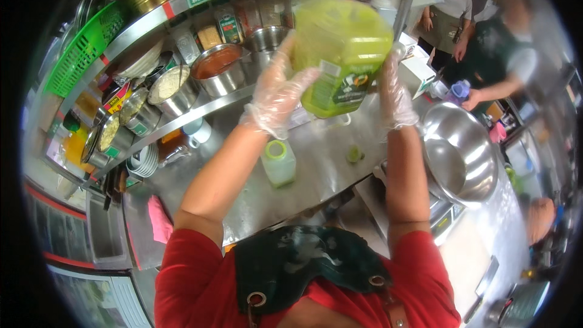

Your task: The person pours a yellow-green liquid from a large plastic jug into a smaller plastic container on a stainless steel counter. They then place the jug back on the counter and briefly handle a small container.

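Both my hands wear thin clear plastic gloves. Between them they hold a large plastic jug (339, 54) of yellow-green colour, raised above the steel counter and slightly blurred. My left hand (282, 86) presses its left side, with the thumb across the front beside a label. On the right side, my right hand (395, 86) grips the jug, its fingers partly hidden. Below, a smaller translucent bottle (278, 166) with a yellow-green rim and an open mouth stands on the counter (319, 164). A small green cap-like object (354, 154) lies to the bottle's right.
A shelf (214, 105) ahead carries steel pots, including one of red-brown sauce (221, 66). To the right sits a large steel bowl (460, 155); a cleaver (487, 278) lies nearer me. Two people stand at the upper right, one holding a purple object (457, 91).
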